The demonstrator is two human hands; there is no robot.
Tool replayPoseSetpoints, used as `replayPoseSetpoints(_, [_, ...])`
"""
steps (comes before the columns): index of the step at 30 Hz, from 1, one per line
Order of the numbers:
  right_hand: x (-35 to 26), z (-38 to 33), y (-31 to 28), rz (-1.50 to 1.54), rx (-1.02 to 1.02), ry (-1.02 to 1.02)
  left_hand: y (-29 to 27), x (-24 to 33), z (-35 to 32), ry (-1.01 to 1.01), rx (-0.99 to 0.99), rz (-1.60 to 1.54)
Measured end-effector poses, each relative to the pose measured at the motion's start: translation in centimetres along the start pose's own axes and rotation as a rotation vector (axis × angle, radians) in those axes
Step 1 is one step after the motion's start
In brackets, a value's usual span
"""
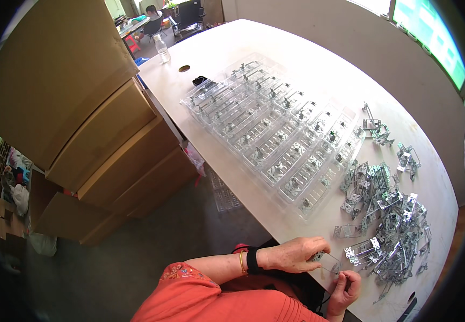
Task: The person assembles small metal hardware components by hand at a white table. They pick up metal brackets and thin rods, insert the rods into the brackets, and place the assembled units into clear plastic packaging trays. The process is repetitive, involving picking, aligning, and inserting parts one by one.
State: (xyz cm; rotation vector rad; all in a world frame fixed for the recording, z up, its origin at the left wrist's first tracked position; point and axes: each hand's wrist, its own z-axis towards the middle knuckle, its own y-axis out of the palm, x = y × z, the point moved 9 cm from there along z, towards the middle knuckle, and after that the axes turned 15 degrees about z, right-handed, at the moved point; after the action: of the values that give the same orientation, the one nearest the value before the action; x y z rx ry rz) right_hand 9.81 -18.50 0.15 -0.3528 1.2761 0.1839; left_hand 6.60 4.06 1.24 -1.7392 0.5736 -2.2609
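Observation:
Near the table's front edge I hold a small metal wire-frame bracket [329, 264] between both hands. My left hand [296, 254] grips its far-left end, thumb and fingers closed on a small plate. At the other end, my right hand [345, 288] pinches it with curled fingers. Just right of my hands lies a tangled heap of similar metal brackets [396, 231], with thin rods and punched plates. Beyond it, a clear plastic tray [310, 206] has rows of compartments, many with a bracket in them.
The white table [307, 59] carries several loose brackets [375, 126] right of the tray. A clear bottle [161, 49] and a black object [200, 81] stand at the far left. Stacked cardboard boxes [109, 129] rise left of the table. Another person [153, 13] sits far back.

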Motion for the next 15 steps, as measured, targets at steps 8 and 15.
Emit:
replayPoseSetpoints(8, [-0.23, 0.10, 0.23, 0.036, -0.016, -0.016, -0.12, 0.05, 0.01, -0.002, 0.003, 0.000])
replayPoseSetpoints(15, [-0.33, 0.14, 0.29, 0.020, 0.005, 0.005, -0.09, 0.02, -0.03, -0.008, 0.000, -0.008])
